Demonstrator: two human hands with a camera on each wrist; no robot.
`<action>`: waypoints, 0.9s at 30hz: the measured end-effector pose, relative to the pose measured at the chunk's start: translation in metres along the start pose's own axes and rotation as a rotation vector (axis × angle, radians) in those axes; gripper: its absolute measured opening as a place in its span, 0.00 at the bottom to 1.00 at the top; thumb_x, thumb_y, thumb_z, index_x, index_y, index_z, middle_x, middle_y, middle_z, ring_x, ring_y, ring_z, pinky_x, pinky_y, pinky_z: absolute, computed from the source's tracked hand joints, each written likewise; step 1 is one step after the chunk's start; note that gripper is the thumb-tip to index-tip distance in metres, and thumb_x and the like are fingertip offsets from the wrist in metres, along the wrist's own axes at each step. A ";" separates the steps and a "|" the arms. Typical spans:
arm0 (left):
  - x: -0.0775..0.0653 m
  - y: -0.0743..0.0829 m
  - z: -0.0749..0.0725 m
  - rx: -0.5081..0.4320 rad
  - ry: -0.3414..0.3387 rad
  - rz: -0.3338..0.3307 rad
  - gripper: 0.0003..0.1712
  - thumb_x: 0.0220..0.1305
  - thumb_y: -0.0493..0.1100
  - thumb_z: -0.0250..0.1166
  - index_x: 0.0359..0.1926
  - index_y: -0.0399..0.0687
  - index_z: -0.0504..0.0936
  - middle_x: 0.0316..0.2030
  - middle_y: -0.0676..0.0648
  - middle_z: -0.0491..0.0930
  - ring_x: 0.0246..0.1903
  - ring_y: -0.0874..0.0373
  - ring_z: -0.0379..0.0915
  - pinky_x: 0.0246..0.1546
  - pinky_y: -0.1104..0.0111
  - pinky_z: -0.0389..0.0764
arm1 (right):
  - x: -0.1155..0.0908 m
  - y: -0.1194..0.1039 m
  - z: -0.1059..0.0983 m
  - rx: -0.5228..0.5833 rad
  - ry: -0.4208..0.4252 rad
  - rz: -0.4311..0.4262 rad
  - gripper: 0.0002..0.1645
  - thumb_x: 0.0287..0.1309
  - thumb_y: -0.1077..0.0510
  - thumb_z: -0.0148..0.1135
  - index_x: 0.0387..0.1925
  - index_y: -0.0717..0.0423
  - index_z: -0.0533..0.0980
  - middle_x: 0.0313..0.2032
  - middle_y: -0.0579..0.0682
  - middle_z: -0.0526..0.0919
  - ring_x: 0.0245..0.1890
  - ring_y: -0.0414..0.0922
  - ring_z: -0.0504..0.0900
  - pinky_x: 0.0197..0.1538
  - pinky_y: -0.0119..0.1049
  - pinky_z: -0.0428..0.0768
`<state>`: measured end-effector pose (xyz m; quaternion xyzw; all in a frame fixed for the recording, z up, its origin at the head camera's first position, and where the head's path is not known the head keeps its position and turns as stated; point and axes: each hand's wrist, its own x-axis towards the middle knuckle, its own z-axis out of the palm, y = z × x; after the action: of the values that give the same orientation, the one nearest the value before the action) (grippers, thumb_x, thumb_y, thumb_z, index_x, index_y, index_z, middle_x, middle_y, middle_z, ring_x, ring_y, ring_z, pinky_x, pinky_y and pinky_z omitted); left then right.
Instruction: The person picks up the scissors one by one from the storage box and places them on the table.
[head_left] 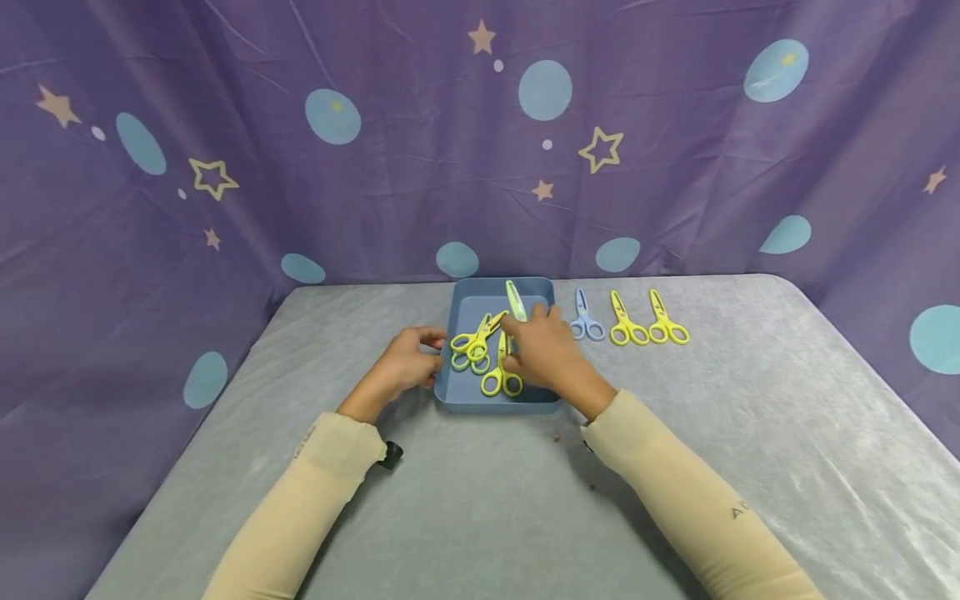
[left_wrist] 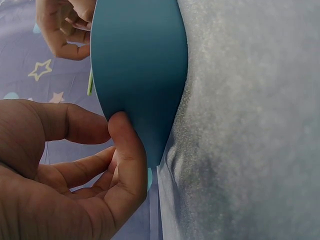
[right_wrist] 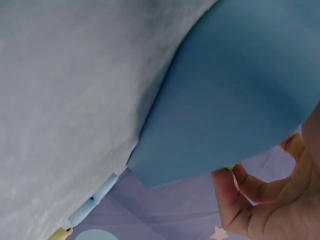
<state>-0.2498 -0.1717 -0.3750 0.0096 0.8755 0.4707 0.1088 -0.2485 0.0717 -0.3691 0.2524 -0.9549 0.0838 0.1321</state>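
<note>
A blue-grey tray (head_left: 498,407) stands on the table. My left hand (head_left: 408,358) pinches its left wall between thumb and fingers, close up in the left wrist view (left_wrist: 85,165). Over the tray's right part, my right hand (head_left: 546,346) holds light green scissors (head_left: 516,300), blades pointing to the far side and handles hidden under the hand. Only a bit of green shows between its fingertips in the right wrist view. Inside the tray, yellow scissors (head_left: 474,339) lie across a greener pair (head_left: 481,365), and another yellow pair (head_left: 502,385) lies nearer the front.
Right of the tray, blue scissors (head_left: 582,318) and two yellow pairs, one in the middle (head_left: 624,321) and one at the right (head_left: 663,318), lie in a row on the grey cloth (head_left: 480,500). A purple patterned curtain (head_left: 420,183) hangs behind the table.
</note>
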 end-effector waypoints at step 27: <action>0.003 -0.002 0.002 0.009 0.009 0.006 0.35 0.63 0.28 0.57 0.73 0.39 0.69 0.59 0.40 0.71 0.33 0.55 0.75 0.30 0.61 0.84 | -0.019 0.047 -0.024 -0.061 0.105 0.082 0.22 0.50 0.48 0.75 0.46 0.50 0.79 0.36 0.66 0.75 0.35 0.64 0.70 0.38 0.57 0.72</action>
<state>-0.2517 -0.1705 -0.3782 0.0106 0.8780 0.4673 0.1034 -0.2510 0.1262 -0.3567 0.2041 -0.9584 0.0730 0.1859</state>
